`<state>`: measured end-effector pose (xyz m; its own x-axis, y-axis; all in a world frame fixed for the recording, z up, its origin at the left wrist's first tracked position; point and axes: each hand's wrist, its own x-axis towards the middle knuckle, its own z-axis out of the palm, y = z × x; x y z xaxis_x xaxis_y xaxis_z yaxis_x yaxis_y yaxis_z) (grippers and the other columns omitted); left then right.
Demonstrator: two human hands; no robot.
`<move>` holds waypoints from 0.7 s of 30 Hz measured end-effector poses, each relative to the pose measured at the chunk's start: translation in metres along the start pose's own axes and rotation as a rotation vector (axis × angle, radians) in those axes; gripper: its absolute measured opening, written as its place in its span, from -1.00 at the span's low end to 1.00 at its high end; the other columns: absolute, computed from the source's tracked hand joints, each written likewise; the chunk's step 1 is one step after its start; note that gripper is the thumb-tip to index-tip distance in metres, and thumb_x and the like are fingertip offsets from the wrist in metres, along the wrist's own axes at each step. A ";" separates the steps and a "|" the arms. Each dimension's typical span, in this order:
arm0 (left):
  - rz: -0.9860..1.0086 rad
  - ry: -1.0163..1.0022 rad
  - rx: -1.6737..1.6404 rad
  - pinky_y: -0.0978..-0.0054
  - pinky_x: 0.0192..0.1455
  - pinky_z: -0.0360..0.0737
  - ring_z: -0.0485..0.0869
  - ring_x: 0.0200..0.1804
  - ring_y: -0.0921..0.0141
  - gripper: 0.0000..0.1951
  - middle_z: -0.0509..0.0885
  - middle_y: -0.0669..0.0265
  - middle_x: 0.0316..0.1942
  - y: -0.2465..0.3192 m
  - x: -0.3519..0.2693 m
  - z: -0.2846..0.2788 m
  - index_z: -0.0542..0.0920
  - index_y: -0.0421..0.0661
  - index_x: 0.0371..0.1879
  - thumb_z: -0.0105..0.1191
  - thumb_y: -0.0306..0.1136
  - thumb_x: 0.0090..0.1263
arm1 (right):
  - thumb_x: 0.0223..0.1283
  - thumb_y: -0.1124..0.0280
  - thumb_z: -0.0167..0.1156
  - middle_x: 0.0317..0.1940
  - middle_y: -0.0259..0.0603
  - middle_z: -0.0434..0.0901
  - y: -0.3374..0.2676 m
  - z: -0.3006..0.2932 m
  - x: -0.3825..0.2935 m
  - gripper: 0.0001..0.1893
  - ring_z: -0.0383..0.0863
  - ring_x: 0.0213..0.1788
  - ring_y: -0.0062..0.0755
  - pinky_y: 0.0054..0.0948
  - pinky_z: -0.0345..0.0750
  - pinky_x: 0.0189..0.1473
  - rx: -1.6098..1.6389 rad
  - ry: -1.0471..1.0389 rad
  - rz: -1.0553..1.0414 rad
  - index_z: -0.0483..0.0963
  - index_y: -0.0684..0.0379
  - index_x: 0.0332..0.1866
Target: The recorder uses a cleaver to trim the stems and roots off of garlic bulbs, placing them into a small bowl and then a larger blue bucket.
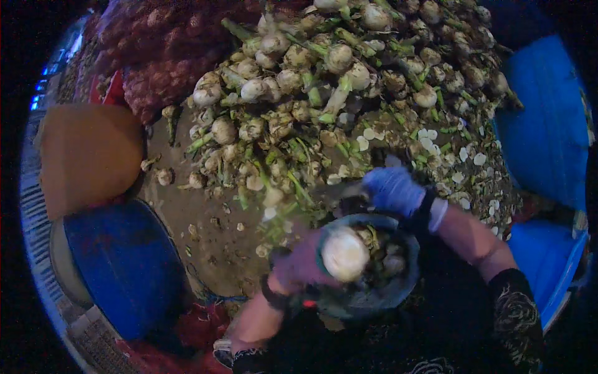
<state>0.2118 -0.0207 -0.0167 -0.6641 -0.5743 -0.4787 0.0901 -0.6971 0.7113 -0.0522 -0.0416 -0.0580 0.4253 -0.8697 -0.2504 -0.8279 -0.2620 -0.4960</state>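
My left hand (299, 264), in a blurred purplish glove, holds a peeled white bulb (345, 255), by its look an onion. The bulb is over the left side of a round bucket (405, 285) in front of my body. More bulbs and dark scraps show inside the bucket, too dim to sort out. Just beyond the bucket's far rim is my right hand (395, 189) in a pale blue glove. It is closed around what looks like a knife, whose blurred blade (338, 190) points left; the handle is hidden.
A heap of untrimmed bulbs with green stems (289, 79) covers the surface (205, 248) ahead. White cut discs (430, 140) lie at right. Red mesh sacks (163, 51) stand behind. Blue containers (544, 121) flank the right, an orange one (91, 154) and another blue one (126, 266) the left.
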 end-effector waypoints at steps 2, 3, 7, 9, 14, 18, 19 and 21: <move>0.166 -0.150 0.252 0.27 0.24 0.42 0.53 0.15 0.31 -0.04 0.55 0.23 0.10 0.017 0.006 0.010 0.39 -0.13 0.19 0.56 -0.18 -0.35 | -0.17 0.19 0.29 -0.49 -0.10 0.54 0.043 0.017 -0.007 -0.77 0.58 -0.40 0.02 -0.14 0.51 -0.40 -0.070 -0.025 0.161 0.53 0.09 -0.45; 0.163 -0.058 0.170 0.29 0.23 0.44 0.53 0.13 0.32 -0.07 0.56 0.24 0.07 0.020 0.015 0.010 0.39 -0.14 0.18 0.53 -0.19 -0.33 | -0.17 0.20 0.29 -0.49 -0.10 0.54 0.045 0.015 -0.006 -0.78 0.57 -0.40 0.03 -0.16 0.51 -0.40 0.001 0.051 0.179 0.53 0.09 -0.44; 0.285 0.255 -0.235 0.34 0.18 0.48 0.55 0.08 0.32 -0.34 0.56 0.24 0.04 0.038 0.029 0.008 0.41 -0.15 0.15 0.27 -0.15 0.03 | -0.16 0.22 0.28 -0.50 -0.10 0.53 0.013 -0.002 0.001 -0.79 0.56 -0.41 0.03 -0.19 0.50 -0.39 0.285 0.165 0.110 0.54 0.08 -0.42; 0.388 0.394 -0.371 0.34 0.20 0.47 0.53 0.09 0.29 -0.47 0.55 0.21 0.04 0.037 0.024 -0.001 0.42 -0.15 0.13 0.13 -0.10 0.24 | -0.16 0.23 0.27 -0.51 -0.09 0.52 -0.021 -0.024 -0.002 -0.80 0.55 -0.42 0.02 -0.19 0.49 -0.40 0.418 0.112 -0.062 0.53 0.09 -0.43; 0.473 0.447 -0.890 0.25 0.20 0.50 0.52 0.10 0.22 -0.50 0.56 0.12 -0.01 0.060 0.040 0.003 0.45 -0.19 0.04 0.15 -0.06 0.27 | -0.10 0.24 0.27 -0.56 -0.07 0.50 -0.067 -0.014 -0.009 -0.79 0.55 -0.47 0.02 -0.14 0.47 -0.44 0.696 0.027 -0.214 0.49 0.14 -0.46; 0.421 0.425 -0.794 0.23 0.22 0.50 0.52 0.10 0.22 -0.54 0.56 0.13 -0.01 0.046 0.022 0.003 0.45 -0.20 0.02 0.14 -0.12 0.29 | -0.07 0.26 0.28 -0.59 -0.04 0.48 -0.055 -0.001 0.006 -0.78 0.54 -0.50 0.03 -0.14 0.43 -0.47 0.555 0.170 -0.033 0.47 0.17 -0.45; 0.386 0.512 -0.816 0.24 0.23 0.49 0.53 0.10 0.22 -0.56 0.57 0.14 -0.02 0.038 0.019 0.000 0.45 -0.19 0.02 0.13 -0.14 0.29 | -0.07 0.26 0.29 -0.60 -0.03 0.47 -0.053 -0.002 0.010 -0.77 0.54 -0.51 0.03 -0.14 0.42 -0.48 0.578 0.210 0.016 0.47 0.18 -0.45; 0.355 0.587 -0.808 0.26 0.22 0.49 0.53 0.09 0.23 -0.58 0.57 0.15 -0.02 0.034 0.020 0.002 0.45 -0.18 0.02 0.12 -0.16 0.30 | -0.07 0.27 0.31 -0.63 0.00 0.45 -0.052 0.000 0.012 -0.74 0.53 -0.51 0.06 -0.18 0.42 -0.48 0.637 0.240 0.080 0.46 0.23 -0.45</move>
<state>0.2004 -0.0548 -0.0012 -0.0596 -0.7676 -0.6381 0.8188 -0.4033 0.4086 -0.0043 -0.0383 -0.0351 0.2184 -0.9640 -0.1517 -0.4455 0.0398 -0.8944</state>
